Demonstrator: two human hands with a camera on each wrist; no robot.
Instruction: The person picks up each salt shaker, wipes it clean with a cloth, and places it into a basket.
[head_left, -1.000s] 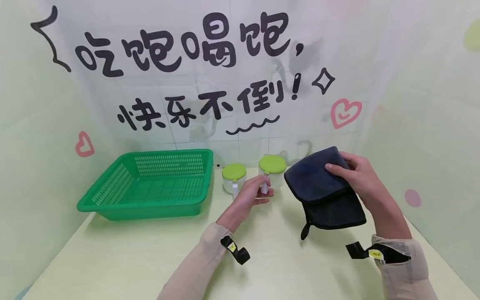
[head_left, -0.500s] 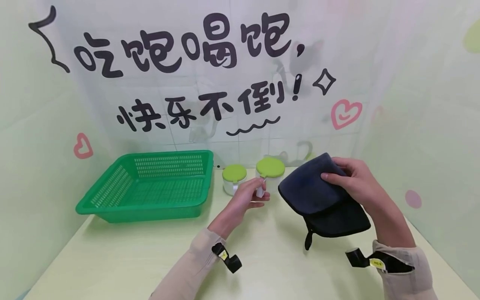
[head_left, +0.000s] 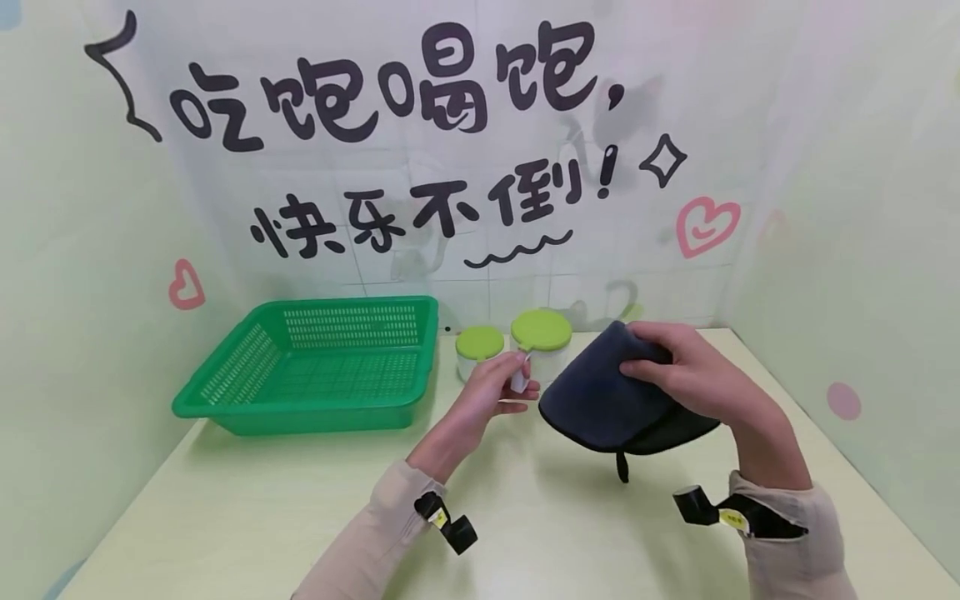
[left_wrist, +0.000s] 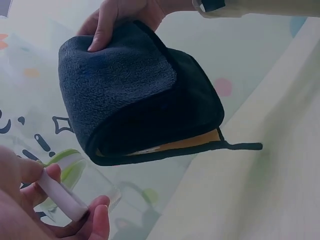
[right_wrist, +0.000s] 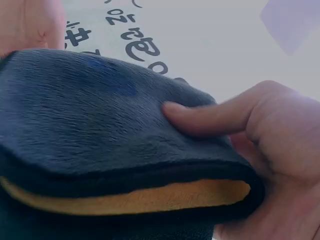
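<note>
My left hand (head_left: 480,400) grips the white handle (left_wrist: 62,195) of a clear jar with a green lid (head_left: 541,330). In my right hand (head_left: 693,371) is a folded dark blue-grey cloth (head_left: 603,392), pinched between thumb and fingers at its upper edge. The cloth has black edging, a small hanging loop and an orange-yellow inner side, which shows in the right wrist view. It hangs just right of the jar, above the table. A smaller jar with a green lid (head_left: 480,342) stands left of the held one, partly hidden behind my left hand.
A green plastic basket (head_left: 303,421) with slotted walls stands at the back left of the pale table (head_left: 562,533). Behind the table hangs a white curtain (head_left: 480,275) with large black lettering.
My right hand has brought the cloth left and down, close beside the jar. My left hand keeps its grip on the handle; the held jar has shifted slightly left toward the smaller one.
</note>
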